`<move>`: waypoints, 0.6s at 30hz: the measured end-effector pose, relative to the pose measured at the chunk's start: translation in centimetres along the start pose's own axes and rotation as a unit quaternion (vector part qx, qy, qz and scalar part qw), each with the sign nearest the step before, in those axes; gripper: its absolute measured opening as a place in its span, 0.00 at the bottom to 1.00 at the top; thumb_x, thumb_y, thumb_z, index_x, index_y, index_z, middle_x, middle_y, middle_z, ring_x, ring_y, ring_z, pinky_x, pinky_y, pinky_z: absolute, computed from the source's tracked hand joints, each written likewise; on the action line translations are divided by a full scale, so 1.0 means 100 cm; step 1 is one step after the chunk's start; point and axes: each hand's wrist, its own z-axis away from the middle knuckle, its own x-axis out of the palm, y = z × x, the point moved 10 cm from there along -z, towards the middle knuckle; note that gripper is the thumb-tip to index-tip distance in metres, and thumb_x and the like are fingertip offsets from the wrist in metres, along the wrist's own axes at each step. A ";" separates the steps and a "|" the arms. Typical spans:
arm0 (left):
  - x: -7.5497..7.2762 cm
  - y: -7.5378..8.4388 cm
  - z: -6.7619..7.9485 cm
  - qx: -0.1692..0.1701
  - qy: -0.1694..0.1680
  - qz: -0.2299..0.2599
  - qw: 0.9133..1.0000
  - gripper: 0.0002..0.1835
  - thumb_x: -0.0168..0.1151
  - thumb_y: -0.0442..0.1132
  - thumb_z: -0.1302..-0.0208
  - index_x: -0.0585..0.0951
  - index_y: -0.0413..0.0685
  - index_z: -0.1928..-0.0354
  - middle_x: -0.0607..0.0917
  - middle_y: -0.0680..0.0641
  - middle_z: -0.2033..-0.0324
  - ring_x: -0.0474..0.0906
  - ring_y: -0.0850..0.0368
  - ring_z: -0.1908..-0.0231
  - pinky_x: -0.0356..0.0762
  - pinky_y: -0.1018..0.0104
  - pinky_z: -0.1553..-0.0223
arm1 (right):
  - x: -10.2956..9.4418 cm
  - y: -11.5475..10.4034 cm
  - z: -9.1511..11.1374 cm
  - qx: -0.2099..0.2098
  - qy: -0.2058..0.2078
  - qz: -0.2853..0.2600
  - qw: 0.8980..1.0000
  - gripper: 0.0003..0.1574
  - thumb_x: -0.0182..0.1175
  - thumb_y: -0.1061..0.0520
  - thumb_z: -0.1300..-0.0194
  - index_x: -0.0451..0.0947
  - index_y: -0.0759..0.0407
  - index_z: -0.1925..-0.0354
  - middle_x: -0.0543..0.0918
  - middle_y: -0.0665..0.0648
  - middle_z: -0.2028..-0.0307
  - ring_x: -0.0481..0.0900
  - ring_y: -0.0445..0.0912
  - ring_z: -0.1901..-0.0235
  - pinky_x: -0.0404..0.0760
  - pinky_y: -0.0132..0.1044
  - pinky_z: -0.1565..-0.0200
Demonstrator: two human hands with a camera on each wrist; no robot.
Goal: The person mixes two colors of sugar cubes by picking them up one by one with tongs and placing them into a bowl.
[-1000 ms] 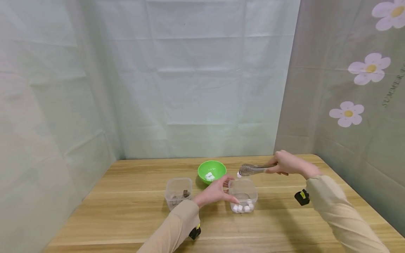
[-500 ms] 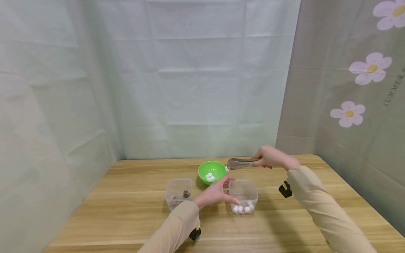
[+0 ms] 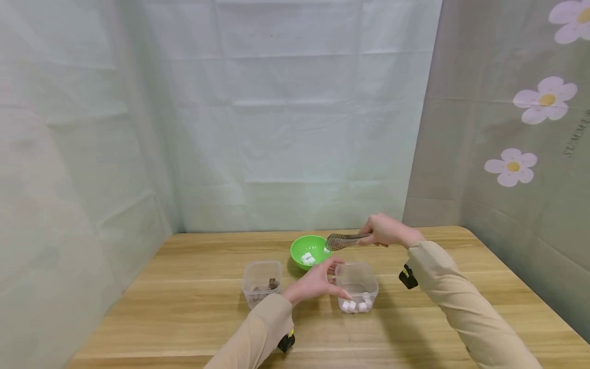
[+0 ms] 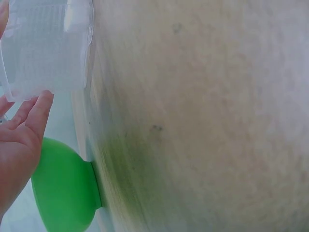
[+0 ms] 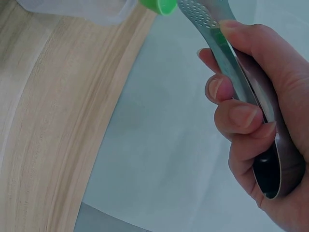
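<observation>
My right hand (image 3: 386,229) grips perforated metal tongs (image 3: 340,241), fingers curled round their arms in the right wrist view. At their tip a white marshmallow-like cube (image 3: 326,250) shows at the right rim of a green bowl (image 3: 297,253). Several similar white cubes (image 3: 307,259) lie in the bowl. My left hand (image 3: 315,283) holds a clear plastic container (image 3: 357,277) by its left side, thumb toward the front and fingers toward the back. Several white cubes (image 3: 353,307) lie in its bottom. The left wrist view shows fingertips (image 4: 44,99) against the container wall, beside the bowl's outside.
A second clear container (image 3: 255,270) with brown cubes (image 3: 273,283) stands left of my left hand. All stand on a wooden table (image 3: 184,307). Pale cloth (image 3: 295,128) hangs behind and at both sides, with printed flowers on the right.
My right hand has moved left with the tongs, carrying the white cube from above the clear container to the green bowl's right rim. My left hand stays at the container.
</observation>
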 end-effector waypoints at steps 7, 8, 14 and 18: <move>0.002 0.001 0.000 0.002 -0.005 0.015 1.000 0.45 0.75 0.48 0.60 0.63 0.48 0.38 0.72 0.45 0.48 0.69 0.52 0.50 0.68 0.65 0.54 | -0.007 0.000 0.008 0.008 0.002 -0.014 1.000 0.12 0.61 0.56 0.41 0.83 0.62 0.62 0.68 0.49 0.91 0.58 0.37 0.93 0.64 0.29 0.88; 0.002 0.001 -0.001 0.002 -0.005 0.017 1.000 0.45 0.75 0.48 0.60 0.63 0.49 0.39 0.72 0.45 0.48 0.69 0.52 0.50 0.68 0.65 0.54 | -0.010 0.000 0.010 0.009 0.004 -0.014 1.000 0.14 0.61 0.56 0.41 0.82 0.62 0.58 0.69 0.49 0.91 0.58 0.37 0.93 0.64 0.29 0.88; 0.001 0.000 -0.001 0.001 0.000 0.008 1.000 0.46 0.75 0.50 0.62 0.64 0.50 0.39 0.72 0.45 0.49 0.69 0.55 0.52 0.69 0.65 0.55 | -0.023 -0.004 0.029 0.011 0.004 0.016 1.000 0.07 0.61 0.55 0.41 0.84 0.55 0.68 0.64 0.47 0.93 0.57 0.37 0.94 0.65 0.31 0.86; 0.000 0.001 0.000 0.003 0.001 -0.001 1.000 0.46 0.75 0.50 0.62 0.64 0.49 0.38 0.72 0.46 0.49 0.69 0.56 0.51 0.69 0.64 0.54 | -0.027 -0.008 0.042 0.014 -0.011 0.033 0.999 0.16 0.61 0.55 0.41 0.73 0.49 0.84 0.61 0.44 0.93 0.56 0.37 0.94 0.62 0.30 0.87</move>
